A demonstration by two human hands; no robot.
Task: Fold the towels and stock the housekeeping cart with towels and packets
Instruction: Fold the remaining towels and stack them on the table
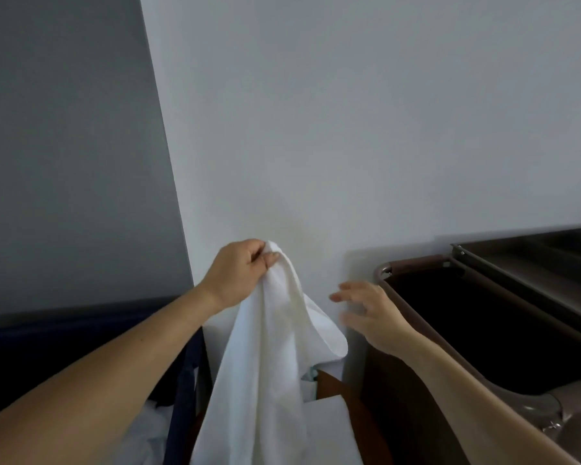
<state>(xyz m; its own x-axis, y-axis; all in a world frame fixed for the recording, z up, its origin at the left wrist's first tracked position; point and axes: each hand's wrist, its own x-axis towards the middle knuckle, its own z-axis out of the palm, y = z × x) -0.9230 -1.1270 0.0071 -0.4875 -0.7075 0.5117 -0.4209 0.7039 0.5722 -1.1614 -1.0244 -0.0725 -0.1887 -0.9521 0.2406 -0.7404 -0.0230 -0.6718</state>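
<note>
Left hand [239, 273] pinches the towel [275, 364] aloft by one corner; right hand [373, 313], at three o'clock of it, hangs released. Folding starts: right likely catches another corner.

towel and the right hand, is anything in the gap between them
Nothing: in the head view the stretch from the towel to the right hand is bare, with only the wall behind.

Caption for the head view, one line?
Left hand holds up a white cloth towel; open right hand hovers beside it.
</note>
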